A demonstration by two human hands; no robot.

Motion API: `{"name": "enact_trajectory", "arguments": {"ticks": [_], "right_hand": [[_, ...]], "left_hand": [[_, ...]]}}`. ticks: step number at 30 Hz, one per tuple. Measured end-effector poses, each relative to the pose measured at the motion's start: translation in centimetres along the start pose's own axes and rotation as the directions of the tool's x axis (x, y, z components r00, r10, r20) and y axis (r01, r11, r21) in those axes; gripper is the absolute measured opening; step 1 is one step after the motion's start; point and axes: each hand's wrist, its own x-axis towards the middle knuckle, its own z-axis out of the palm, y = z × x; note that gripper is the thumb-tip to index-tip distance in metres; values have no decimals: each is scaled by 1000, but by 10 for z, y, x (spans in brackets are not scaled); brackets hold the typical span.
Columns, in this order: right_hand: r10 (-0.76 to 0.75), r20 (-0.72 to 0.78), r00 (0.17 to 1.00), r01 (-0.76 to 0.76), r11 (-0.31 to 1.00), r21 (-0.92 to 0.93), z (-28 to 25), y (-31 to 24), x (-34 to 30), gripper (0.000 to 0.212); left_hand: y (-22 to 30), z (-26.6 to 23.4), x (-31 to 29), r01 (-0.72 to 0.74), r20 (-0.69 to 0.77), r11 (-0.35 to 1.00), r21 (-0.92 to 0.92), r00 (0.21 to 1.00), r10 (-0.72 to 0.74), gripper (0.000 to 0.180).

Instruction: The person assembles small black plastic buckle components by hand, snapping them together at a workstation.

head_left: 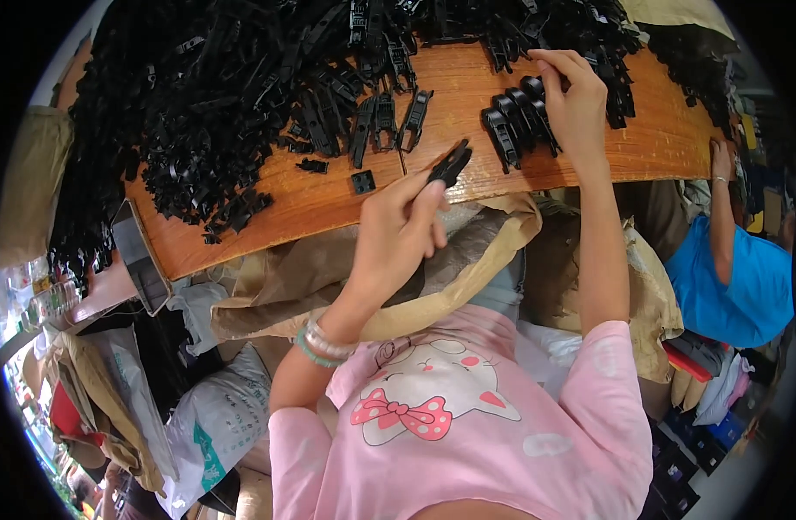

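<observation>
Wooden board point(329, 204) spans the scene, its far and left parts buried under a heap of black plastic clips point(216, 95). Your left hand point(394, 238) pinches one black clip point(451, 162) between fingertips, lifted just above the near edge, probably for a clear look. Your right hand point(576, 100) rests fingers pressed on a tidy row of clips point(515, 121), seemingly steadying them. Each clip looks slim, matte and forked

Black plastic clips point(242, 95), slightly glossy; varnished wood table point(658, 139); crumpled brown paper sack point(493, 234).
</observation>
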Motion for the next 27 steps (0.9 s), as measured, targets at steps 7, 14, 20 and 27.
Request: {"name": "enact_trajectory", "arguments": {"ticks": [7, 14, 20, 27], "right_hand": [[-95, 34, 995, 101, 921, -376, 27, 29, 28, 15], [-102, 31, 994, 103, 830, -549, 43, 44, 31, 19], [45, 134, 990, -31, 994, -105, 53, 0, 20, 27], [128, 222, 967, -102, 987, -123, 38, -2, 24, 30]], "left_hand": [[-7, 24, 22, 62, 175, 998, 8, 983, -62, 44], [-14, 17, 12, -98, 181, 995, 12, 979, 95, 50], [-14, 12, 8, -285, 201, 923, 259, 951, 237, 36], [-2, -2, -14, -410, 68, 831, 376, 906, 417, 22]]}}
